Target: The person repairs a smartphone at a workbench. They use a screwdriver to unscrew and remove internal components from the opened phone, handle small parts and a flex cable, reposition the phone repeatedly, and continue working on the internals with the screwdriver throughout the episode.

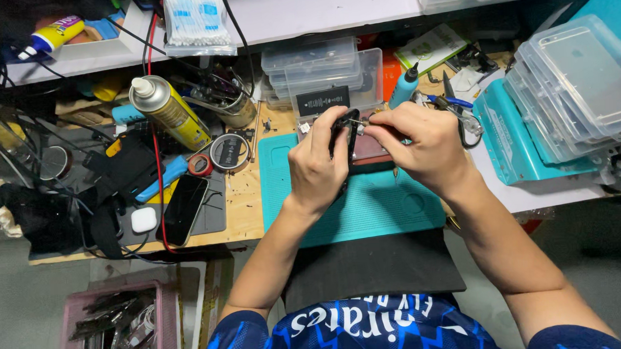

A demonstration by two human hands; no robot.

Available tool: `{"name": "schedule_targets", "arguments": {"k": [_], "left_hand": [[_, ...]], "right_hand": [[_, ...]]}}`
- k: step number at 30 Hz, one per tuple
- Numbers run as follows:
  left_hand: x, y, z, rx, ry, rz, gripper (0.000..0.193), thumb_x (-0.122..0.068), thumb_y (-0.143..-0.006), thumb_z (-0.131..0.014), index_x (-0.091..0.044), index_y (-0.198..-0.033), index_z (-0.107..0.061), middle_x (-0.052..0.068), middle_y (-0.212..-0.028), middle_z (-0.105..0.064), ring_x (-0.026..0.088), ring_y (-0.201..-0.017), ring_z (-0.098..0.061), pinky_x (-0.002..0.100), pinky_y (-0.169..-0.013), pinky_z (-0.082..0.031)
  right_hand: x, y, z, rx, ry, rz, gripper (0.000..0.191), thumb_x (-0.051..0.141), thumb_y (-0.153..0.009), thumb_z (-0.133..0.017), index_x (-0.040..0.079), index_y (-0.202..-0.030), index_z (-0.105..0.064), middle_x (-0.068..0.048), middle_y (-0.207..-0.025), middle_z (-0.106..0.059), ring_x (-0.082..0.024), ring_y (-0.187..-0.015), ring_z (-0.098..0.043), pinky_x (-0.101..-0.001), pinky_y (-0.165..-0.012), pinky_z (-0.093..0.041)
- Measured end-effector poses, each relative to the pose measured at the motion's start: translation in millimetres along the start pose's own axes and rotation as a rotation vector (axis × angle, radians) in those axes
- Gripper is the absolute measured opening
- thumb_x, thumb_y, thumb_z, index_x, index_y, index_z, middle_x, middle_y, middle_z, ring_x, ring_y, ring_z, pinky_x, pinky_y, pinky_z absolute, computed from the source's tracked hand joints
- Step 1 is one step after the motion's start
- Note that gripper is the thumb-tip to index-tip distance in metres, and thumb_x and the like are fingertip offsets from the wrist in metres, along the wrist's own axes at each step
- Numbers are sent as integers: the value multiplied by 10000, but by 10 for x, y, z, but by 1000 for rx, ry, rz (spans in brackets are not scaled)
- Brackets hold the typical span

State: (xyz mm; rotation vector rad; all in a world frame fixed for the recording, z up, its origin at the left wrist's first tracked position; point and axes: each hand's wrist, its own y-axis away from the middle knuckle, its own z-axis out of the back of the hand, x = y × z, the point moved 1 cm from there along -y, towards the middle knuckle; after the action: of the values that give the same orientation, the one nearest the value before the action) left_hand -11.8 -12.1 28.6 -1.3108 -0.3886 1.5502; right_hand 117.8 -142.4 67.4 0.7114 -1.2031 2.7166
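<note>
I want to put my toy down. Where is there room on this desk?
The teal mat is bare below the hands, left and right. A bare wood strip lies between mat and phone. The left side near the spray can is crowded.

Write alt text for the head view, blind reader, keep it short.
Seen from above, a person's left hand grips a small dark device over a teal work mat while the right hand works a thin tool at its top edge. The wooden bench around it is cluttered: a yellow spray can, a dark phone, stacked clear plastic boxes.
</note>
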Motion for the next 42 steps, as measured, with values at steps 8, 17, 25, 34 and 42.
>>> {"name": "schedule_targets", "arguments": {"k": [8, 17, 25, 34, 42], "left_hand": [[1, 14, 23, 1, 37, 13, 343, 57, -955, -703, -36, -1266, -590, 145, -1133, -726, 296, -965, -766, 353, -805, -606], [-3, -12, 17, -1, 33, 12, 350, 55, -951, -707, -37, -1269, -593, 148, -1109, -723, 300, -944, -756, 359, -800, -600], [-22, -36, 55, 11, -16, -18, 353, 59, -946, -710, -40, -1265, -594, 152, -1097, -722, 300, -918, -751, 360, -777, -592], [-18, -48, 63, 35, -49, -38, 373, 67, -950, -696, -44, -1289, -585, 156, -1092, -720, 324, -921, -743, 377, -776, -582], [-3, -40, 45, 19, 11, -14, 359, 48, -959, -706, -55, -1280, -584, 157, -1091, -724, 309, -918, -754, 364, -772, -591]], "right_hand": [[-1, 4, -7, -46, 24, 8, 145, 43, -870, -866, 26, -969, -762, -92, -838, -676, -205, -715, -659, -322, -630, -507], [-29, 27, -30, -35, -51, -4, 171, 50, -875, -835, 11, -1014, -744, -109, -906, -680, -180, -768, -679, -293, -670, -543], [-22, 9, -37, -37, -41, -29, 154, 9, -909, -837, 16, -1046, -766, -81, -894, -708, -165, -737, -669, -285, -663, -521], [-27, 3, -54, -44, -7, -23, 113, -1, -902, -850, 9, -985, -774, -80, -836, -702, -176, -689, -652, -293, -635, -502], [5, 7, -36, -71, -65, -38, 156, 5, -871, -858, 15, -992, -760, -83, -864, -675, -165, -742, -673, -271, -658, -528]]}}
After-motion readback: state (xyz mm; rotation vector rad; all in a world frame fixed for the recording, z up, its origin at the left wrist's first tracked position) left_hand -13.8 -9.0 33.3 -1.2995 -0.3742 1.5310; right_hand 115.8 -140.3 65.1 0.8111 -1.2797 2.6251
